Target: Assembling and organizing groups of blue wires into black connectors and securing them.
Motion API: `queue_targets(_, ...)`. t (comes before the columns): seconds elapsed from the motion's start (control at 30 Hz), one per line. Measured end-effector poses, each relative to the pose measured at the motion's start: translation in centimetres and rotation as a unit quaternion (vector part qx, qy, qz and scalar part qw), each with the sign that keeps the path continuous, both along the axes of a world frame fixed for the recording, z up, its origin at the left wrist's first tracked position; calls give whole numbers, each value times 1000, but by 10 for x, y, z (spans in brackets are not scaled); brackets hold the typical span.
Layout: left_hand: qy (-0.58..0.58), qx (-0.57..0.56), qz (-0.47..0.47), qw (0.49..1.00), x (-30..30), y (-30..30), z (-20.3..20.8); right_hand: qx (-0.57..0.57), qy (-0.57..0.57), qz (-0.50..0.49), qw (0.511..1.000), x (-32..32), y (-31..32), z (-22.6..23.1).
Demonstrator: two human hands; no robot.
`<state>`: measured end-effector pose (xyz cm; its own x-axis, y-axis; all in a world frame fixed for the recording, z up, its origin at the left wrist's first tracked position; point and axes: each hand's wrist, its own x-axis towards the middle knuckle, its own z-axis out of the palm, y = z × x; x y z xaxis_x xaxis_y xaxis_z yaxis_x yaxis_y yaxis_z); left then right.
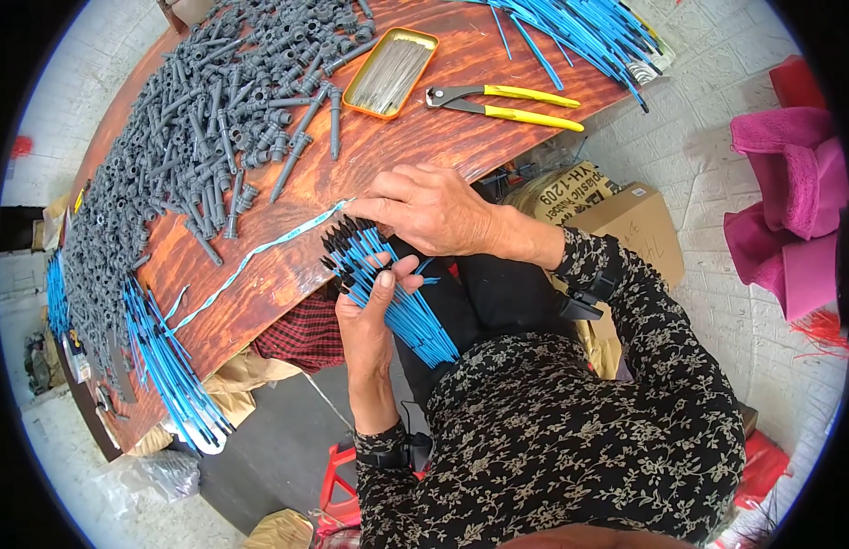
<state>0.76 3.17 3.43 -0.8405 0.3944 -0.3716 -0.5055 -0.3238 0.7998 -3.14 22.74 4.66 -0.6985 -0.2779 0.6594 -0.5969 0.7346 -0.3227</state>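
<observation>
Two bare hands are in view, both occupied. Farthest left of them, a sheaf of blue rods [173,366] overhangs the table [305,215] edge. Beyond it, up and left of both hands, a large heap of grey plastic fittings [214,119] covers much of the tabletop. A twisted light-blue strip [250,256] runs from near that sheaf up to the right hand's fingertips.

The left hand [365,320] is closed round a bundle of thin blue rods [417,320]; its thumb lies across them. The bundle slants beside the left hand, black tips up towards the right hand, blue ends down to the person's lap. Directly beyond both hands sits a yellow-rimmed tin [391,73] of thin metal pieces.

The right hand [433,210] is above the black tips, fingers drawn together on the strip's end; whether it also touches the bundle cannot be told. Beyond it and rightward lie yellow-handled pliers [507,105], handles apart, then more blue rods [580,37]. Right of its wrist stands a cardboard box [630,233]; farther right hangs pink cloth [790,174].
</observation>
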Motion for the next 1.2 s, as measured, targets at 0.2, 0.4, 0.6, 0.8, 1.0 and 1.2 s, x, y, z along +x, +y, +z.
queue_targets(0.2,1,-1,7,1000,0,2,0,9,-47,16,999,-1,0,4)
queue_targets(0.4,1,-7,7,1000,0,1,1,-52,-50,15,997,-4,-2,-1)
queue_targets(0.6,-7,14,-6,1000,-2,1,-2,-98,-55,19,993,-4,-1,-3)
queue_targets(0.8,-10,4,-3,1000,-2,3,-1,-18,-109,14,994,1,7,13)
queue_targets(1.0,-10,1,-1,1000,-1,1,-1,-6,-98,22,995,-5,30,8)
queue_targets(1.2,-6,7,-5,1000,-1,1,0,-222,-326,62,917,13,16,37)
